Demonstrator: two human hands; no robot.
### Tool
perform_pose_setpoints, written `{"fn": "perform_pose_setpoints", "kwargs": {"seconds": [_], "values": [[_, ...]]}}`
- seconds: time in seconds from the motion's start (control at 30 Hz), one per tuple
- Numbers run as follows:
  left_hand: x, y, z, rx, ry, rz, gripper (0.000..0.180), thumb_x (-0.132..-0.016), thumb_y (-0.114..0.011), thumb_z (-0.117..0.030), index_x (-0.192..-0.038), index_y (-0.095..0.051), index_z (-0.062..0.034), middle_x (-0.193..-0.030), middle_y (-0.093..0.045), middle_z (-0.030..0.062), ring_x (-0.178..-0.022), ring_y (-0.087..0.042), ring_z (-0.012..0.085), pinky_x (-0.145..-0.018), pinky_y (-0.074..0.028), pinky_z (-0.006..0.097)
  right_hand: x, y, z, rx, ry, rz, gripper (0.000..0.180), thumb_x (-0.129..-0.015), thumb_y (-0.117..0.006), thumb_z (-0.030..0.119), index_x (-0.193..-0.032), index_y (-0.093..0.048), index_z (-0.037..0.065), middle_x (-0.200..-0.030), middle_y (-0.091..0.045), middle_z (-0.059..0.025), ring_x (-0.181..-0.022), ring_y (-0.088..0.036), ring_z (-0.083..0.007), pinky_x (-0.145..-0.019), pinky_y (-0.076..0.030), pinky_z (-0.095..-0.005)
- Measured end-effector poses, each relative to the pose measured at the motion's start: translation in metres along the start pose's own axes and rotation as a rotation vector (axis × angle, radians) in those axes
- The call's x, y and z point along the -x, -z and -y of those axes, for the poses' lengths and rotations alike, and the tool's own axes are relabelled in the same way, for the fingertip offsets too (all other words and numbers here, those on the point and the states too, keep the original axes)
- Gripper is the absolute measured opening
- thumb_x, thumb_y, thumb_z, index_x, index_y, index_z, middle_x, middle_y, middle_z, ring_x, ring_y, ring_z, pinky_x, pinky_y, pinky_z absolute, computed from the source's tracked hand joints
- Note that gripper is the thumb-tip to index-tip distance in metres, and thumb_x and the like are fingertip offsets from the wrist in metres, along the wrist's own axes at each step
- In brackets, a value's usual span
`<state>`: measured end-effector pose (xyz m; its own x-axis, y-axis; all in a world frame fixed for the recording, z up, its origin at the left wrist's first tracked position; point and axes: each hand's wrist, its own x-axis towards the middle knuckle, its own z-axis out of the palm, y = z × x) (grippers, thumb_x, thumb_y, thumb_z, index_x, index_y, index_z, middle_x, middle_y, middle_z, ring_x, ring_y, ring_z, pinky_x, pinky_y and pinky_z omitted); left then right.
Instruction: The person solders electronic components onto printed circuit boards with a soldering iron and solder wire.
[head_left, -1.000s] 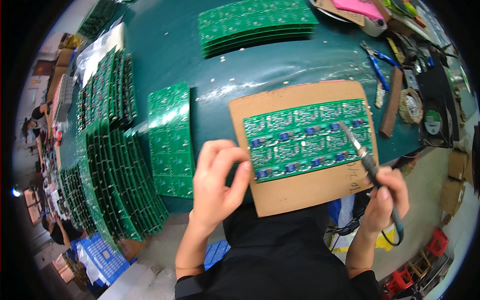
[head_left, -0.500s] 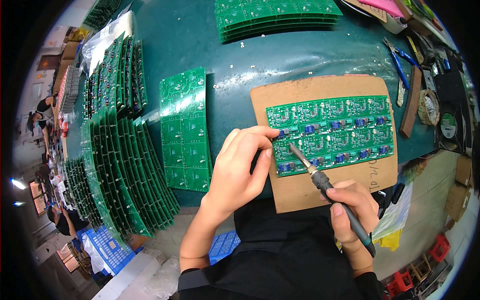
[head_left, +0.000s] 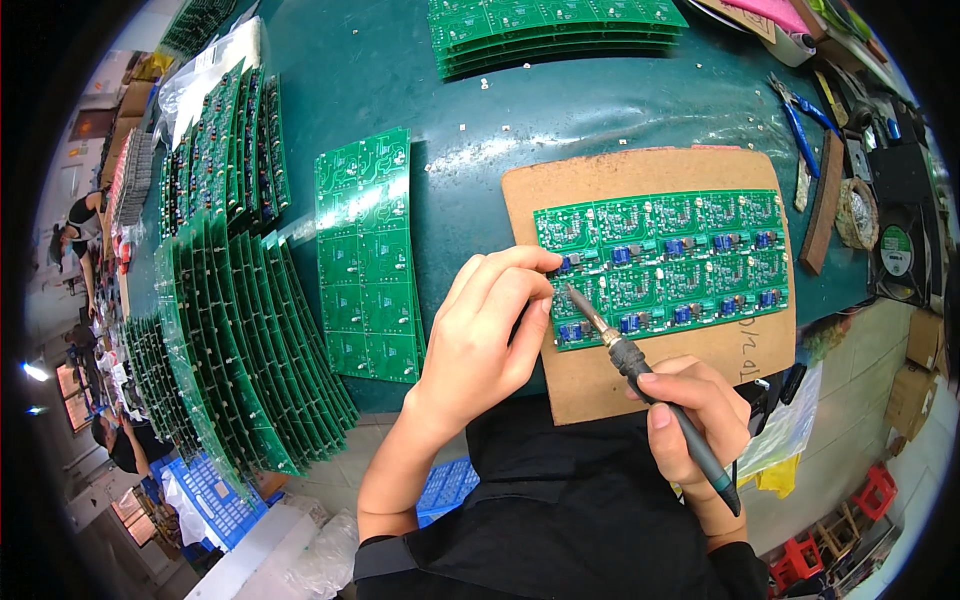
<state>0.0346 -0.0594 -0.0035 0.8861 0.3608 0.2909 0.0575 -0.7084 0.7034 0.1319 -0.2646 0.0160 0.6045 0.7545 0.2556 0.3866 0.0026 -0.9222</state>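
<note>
My right hand (head_left: 695,415) is closed around a soldering iron (head_left: 665,395) with a dark handle. Its metal tip points up and left, at the left end of a green circuit board panel (head_left: 680,265). Rows of blue components stand on this panel, which lies on a brown cardboard sheet (head_left: 590,395). Bent and drawn together, the fingers of my left hand (head_left: 485,325) reach the panel's left edge. The index fingertip is beside a blue component there, close to the iron's tip. Whatever lies between those fingers is hidden.
Flat boards (head_left: 365,270) lie left of my left hand. Rows of upright boards (head_left: 250,350) stand farther left, and a board stack (head_left: 560,30) sits at the back. Blue-handled pliers (head_left: 795,125) and a brown bar (head_left: 823,205) lie to the right.
The soldering iron's tip has shifted slightly left along the panel, and my right hand has moved a little left and down. My left hand stays at the panel's edge.
</note>
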Motion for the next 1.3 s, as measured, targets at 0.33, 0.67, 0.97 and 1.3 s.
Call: {"fn": "perform_pose_setpoints", "kwargs": {"seconds": [0.33, 0.67, 0.97, 1.3], "values": [[-0.013, -0.016, -0.023, 0.098, 0.041, -0.007, 0.015, -0.081, -0.066, 0.005, -0.093, -0.059, -0.0004, -0.095, -0.064, 0.0095, -0.081, -0.062, 0.0176, -0.063, -0.05, 0.029, 0.015, 0.026, 0.003, 0.063, -0.082, -0.168, 0.018, -0.083, -0.061, 0.005, -0.098, -0.064, -0.003, -0.079, -0.064, -0.016, -0.07, -0.063, -0.0242, -0.064, -0.051, -0.0319], [-0.019, -0.037, -0.022, -0.071, -0.019, -0.021, 0.015, -0.078, -0.069, 0.003, -0.089, -0.06, -0.0024, -0.09, -0.062, 0.0105, -0.082, -0.062, 0.0271, -0.071, -0.05, 0.037, 0.008, 0.026, -0.005, 0.03, -0.046, -0.105, 0.019, -0.083, -0.062, 0.004, -0.099, -0.065, -0.004, -0.078, -0.063, -0.0157, -0.069, -0.062, -0.0235, -0.062, -0.049, -0.0305], [-0.026, -0.025, -0.038, 0.013, 0.107, 0.032, 0.011, -0.081, -0.069, 0.001, -0.089, -0.063, -0.0023, -0.087, -0.061, 0.0079, -0.077, -0.06, 0.021, -0.063, -0.048, 0.031, 0.02, 0.048, -0.005, 0.078, -0.073, -0.291, 0.019, -0.084, -0.059, 0.01, -0.097, -0.063, -0.003, -0.076, -0.063, -0.0155, -0.068, -0.063, -0.0244, -0.064, -0.051, -0.0333], [-0.043, -0.062, -0.04, -0.035, -0.04, 0.059, 0.016, -0.079, -0.067, 0.003, -0.09, -0.057, -0.0018, -0.09, -0.059, 0.0115, -0.082, -0.06, 0.0289, -0.073, -0.048, 0.037, 0.013, 0.056, -0.01, 0.056, -0.081, -0.238, 0.017, -0.082, -0.06, 0.005, -0.097, -0.064, -0.003, -0.077, -0.062, -0.0151, -0.069, -0.061, -0.0228, -0.062, -0.049, -0.0309]]}}
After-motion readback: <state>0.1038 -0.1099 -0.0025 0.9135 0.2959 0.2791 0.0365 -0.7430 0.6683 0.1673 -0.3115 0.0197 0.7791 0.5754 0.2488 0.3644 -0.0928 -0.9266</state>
